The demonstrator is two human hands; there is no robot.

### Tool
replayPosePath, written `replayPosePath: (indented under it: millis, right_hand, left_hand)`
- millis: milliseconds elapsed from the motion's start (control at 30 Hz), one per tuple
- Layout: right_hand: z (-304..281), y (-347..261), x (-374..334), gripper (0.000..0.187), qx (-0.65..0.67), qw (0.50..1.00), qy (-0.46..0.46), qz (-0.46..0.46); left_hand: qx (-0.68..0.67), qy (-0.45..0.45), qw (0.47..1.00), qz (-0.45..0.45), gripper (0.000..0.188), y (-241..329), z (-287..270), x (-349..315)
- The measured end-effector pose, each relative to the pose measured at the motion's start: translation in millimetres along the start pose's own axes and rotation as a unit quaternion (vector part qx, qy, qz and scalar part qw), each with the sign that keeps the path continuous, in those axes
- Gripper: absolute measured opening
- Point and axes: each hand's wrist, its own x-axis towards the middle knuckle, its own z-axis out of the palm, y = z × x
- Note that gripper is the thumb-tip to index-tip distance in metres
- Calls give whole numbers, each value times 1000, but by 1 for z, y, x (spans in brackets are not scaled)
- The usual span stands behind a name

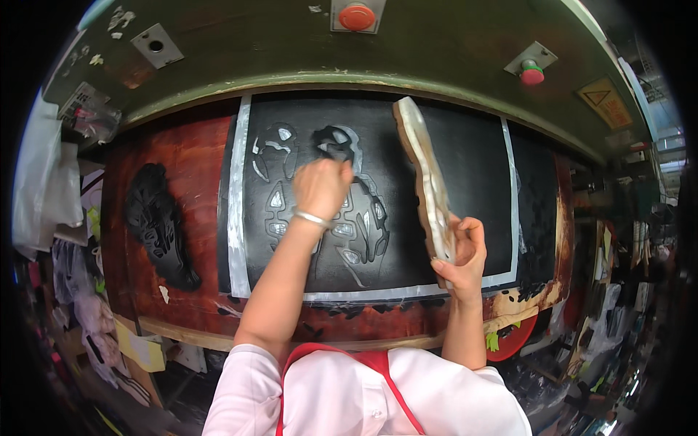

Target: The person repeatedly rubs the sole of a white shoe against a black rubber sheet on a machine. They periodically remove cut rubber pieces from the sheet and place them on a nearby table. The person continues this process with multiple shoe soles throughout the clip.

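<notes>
A black sheet (465, 160) lies in front of me, cut through with sole-shaped outlines whose openings show pale underneath. My left hand (320, 190) is closed over these cuts, its fingers on a dark cut-out piece (336, 142) that appears partly raised from the sheet; the fingertips are hidden. On the right, my right hand (462, 256) grips the near end of a long cutting die (425, 182). This die has a wavy tan and whitish edge, and it is tilted up on its side above the sheet.
Several black cut pieces lie piled (156, 225) on the reddish board (200, 167) at left. Behind the sheet runs a green machine beam (269, 51) bearing a red button (357, 16) and another button (531, 73). A red basin (512, 338) sits below the near right edge.
</notes>
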Motion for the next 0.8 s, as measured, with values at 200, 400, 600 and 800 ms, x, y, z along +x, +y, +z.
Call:
replayPosePath:
  millis: [200, 400, 600, 800]
  right_hand:
    - [3, 14, 8, 62, -367, 925, 42, -94]
    - [11, 34, 5, 68, -503, 848, 67, -155]
    - [12, 33, 4, 87, -531, 831, 56, -159]
    - [0, 4, 11, 103, -490, 850, 83, -177]
  left_hand:
    - [-73, -50, 989, 121, 40, -21, -30, -6]
    - [-242, -124, 960, 71, 31, -37, -54, -39]
    - [-204, -54, 977, 37, 21, -48, -74, -118]
    - [-117, 3, 989, 87, 10, -65, -70, -214]
